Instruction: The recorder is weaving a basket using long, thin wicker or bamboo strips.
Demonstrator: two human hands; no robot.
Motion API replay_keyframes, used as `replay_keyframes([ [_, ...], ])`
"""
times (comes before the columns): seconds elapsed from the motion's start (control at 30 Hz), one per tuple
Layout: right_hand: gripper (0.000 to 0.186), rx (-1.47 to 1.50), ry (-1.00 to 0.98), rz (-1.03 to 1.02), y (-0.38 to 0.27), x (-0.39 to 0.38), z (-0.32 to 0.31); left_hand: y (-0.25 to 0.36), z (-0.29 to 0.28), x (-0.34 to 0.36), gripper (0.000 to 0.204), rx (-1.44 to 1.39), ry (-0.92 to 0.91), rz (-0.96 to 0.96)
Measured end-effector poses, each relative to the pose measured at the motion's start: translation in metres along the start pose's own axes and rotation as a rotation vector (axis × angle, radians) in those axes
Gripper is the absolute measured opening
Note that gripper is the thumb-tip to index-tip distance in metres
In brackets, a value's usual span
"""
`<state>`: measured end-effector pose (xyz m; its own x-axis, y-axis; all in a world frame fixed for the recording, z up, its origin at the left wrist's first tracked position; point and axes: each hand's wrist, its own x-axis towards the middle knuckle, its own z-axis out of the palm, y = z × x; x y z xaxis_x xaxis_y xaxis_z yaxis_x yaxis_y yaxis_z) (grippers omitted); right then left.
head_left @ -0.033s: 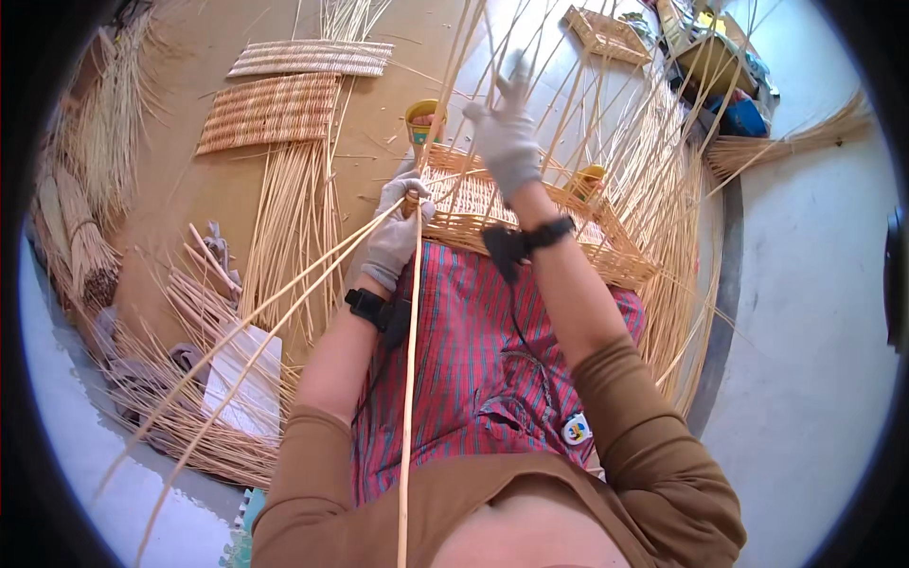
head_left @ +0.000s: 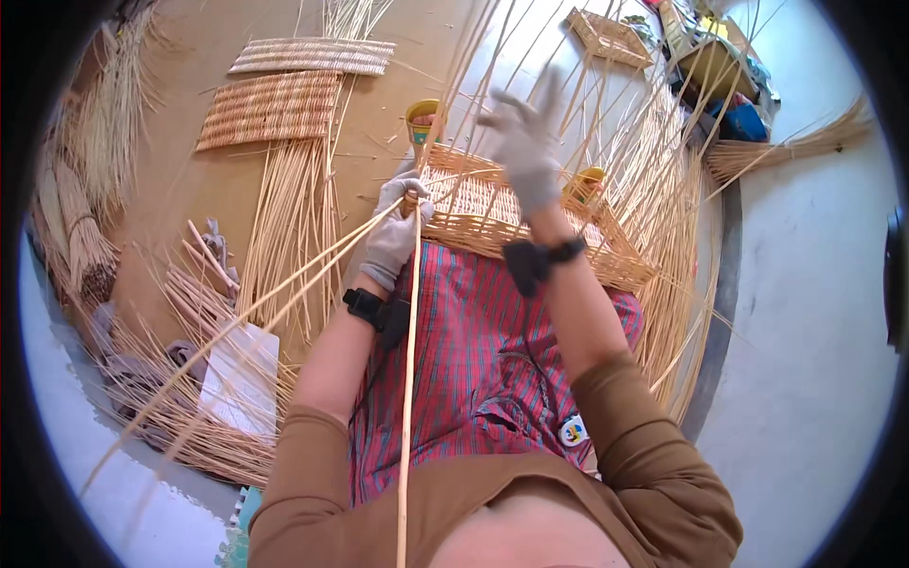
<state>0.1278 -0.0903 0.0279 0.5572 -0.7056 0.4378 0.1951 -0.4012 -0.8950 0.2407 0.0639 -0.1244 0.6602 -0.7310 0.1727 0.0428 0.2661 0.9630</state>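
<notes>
A rectangular wicker basket (head_left: 473, 233) with low woven walls lies across my lap, and long loose rods rise from its sides. At its left corner my left hand (head_left: 386, 248), in a pale glove, is closed around wicker rods. From this grip one long willow rod (head_left: 409, 379) runs straight down toward me, and two others slant to the lower left. My right hand (head_left: 530, 156), also gloved, is raised above the basket's far side among the upright rods. Its fingers are spread and slightly blurred, and I see nothing held in them.
Two woven panels (head_left: 270, 109) lie at the far left with long rod ends. Bundles of rods (head_left: 83, 227) line the left edge. A yellow cup (head_left: 423, 118) stands behind the basket. Farther right are a small wicker tray (head_left: 609, 38) and a rod bundle (head_left: 795, 150).
My right hand has moved a little to the right, fingers still spread. My left hand keeps its hold at the corner; the slanting rods have shifted slightly.
</notes>
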Motion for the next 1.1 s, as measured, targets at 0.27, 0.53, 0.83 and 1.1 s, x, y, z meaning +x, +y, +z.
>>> replay_keyframes([
  [0.27,0.019,0.147,0.476,0.743,0.041,-0.156,-0.115,0.039,-0.002,-0.016,0.025,0.204,0.039,-0.033],
  [0.53,0.022,0.282,0.543,0.732,0.054,-0.159,-0.096,0.093,0.078,-0.014,0.029,0.753,-0.132,-0.053],
  [0.83,0.056,-0.494,0.140,0.181,0.010,-0.005,-0.071,0.074,0.100,0.022,0.049,0.980,-0.253,-0.507],
  [1.1,0.033,-0.640,0.324,0.063,0.024,-0.089,-0.142,0.074,0.164,-0.034,0.093,1.215,-0.636,0.202],
])
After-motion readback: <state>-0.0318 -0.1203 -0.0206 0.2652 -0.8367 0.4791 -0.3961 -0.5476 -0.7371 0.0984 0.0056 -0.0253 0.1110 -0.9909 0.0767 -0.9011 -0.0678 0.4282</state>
